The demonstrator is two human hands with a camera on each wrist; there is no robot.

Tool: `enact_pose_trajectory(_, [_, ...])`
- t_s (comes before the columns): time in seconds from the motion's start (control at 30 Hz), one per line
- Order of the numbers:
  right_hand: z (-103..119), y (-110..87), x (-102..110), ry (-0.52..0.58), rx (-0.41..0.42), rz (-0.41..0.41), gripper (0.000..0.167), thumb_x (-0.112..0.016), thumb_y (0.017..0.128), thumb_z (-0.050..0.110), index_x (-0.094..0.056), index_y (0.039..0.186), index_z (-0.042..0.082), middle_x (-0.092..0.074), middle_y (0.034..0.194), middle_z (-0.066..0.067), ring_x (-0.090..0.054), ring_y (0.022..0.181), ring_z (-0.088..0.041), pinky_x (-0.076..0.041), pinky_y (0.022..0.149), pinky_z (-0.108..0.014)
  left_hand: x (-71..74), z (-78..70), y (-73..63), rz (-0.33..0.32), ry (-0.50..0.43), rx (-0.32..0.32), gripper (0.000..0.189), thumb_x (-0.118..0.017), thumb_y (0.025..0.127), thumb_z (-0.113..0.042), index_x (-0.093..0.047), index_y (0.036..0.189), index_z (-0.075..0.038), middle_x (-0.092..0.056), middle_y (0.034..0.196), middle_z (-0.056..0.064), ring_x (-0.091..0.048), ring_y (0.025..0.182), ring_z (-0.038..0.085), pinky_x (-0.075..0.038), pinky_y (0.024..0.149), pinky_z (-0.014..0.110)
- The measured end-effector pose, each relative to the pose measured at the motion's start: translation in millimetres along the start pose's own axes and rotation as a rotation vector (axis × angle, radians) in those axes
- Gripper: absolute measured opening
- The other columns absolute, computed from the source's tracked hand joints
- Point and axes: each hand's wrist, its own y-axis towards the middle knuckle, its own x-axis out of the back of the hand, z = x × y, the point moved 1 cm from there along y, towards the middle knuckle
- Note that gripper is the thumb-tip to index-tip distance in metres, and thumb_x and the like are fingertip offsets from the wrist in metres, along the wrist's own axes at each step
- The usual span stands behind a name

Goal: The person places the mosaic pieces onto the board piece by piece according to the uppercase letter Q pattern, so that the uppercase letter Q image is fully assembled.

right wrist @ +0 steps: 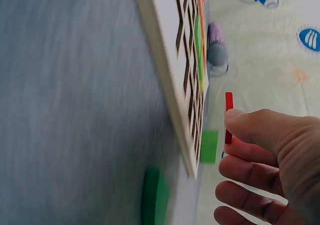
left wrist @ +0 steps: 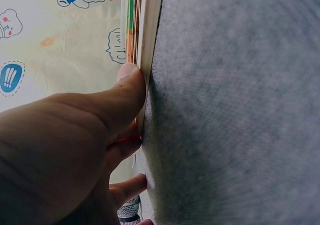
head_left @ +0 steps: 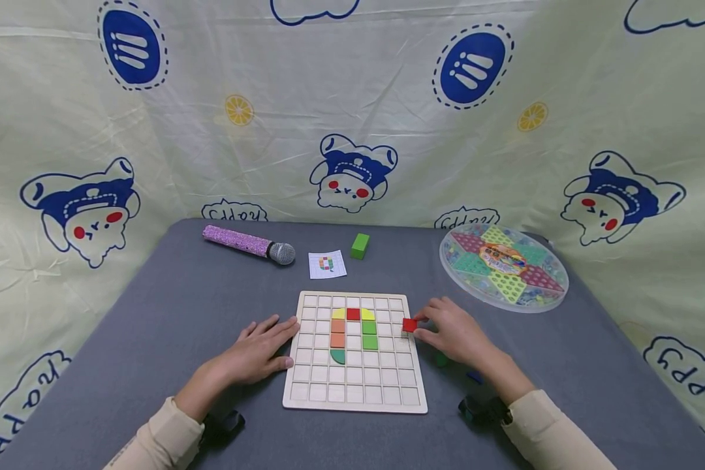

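A white wooden grid board (head_left: 355, 385) lies on the grey table. Set in its cells are a red square (head_left: 353, 314), two yellow pieces, two orange squares (head_left: 337, 340), two green squares (head_left: 369, 341) and a dark green rounded piece (head_left: 337, 356). My right hand (head_left: 455, 329) pinches a red square tile (head_left: 409, 325) between thumb and index finger, above the board's right edge; the right wrist view shows this tile (right wrist: 229, 117) edge-on. My left hand (head_left: 258, 352) rests at the board's left edge, thumb and fingertips touching it, fingers spread and fairly straight.
Behind the board lie a purple glittery microphone (head_left: 241, 241), a white pattern card (head_left: 328, 264) and a green block (head_left: 360, 246). A round clear-lidded game box (head_left: 505, 267) sits back right. Near my right forearm are a green piece (head_left: 441, 359) and a blue piece (head_left: 474, 376).
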Motion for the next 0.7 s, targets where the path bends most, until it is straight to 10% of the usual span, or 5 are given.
enact_pose_trajectory(0.7, [75.2, 6.0, -22.2, -0.008, 0.314, -0.022, 0.021, -0.076, 0.078, 0.031, -0.072, 0.092, 0.015, -0.063, 0.086, 0.003, -0.051, 0.082, -0.012, -0.045, 0.068, -0.025, 1.4, -1.7, -0.8, -0.001, -0.011, 0.003, 0.063, -0.055, 0.094, -0.033, -0.031, 0.149, -0.012, -0.029, 0.156, 0.006, -0.018, 0.145, 0.038, -0.011, 0.111, 0.065])
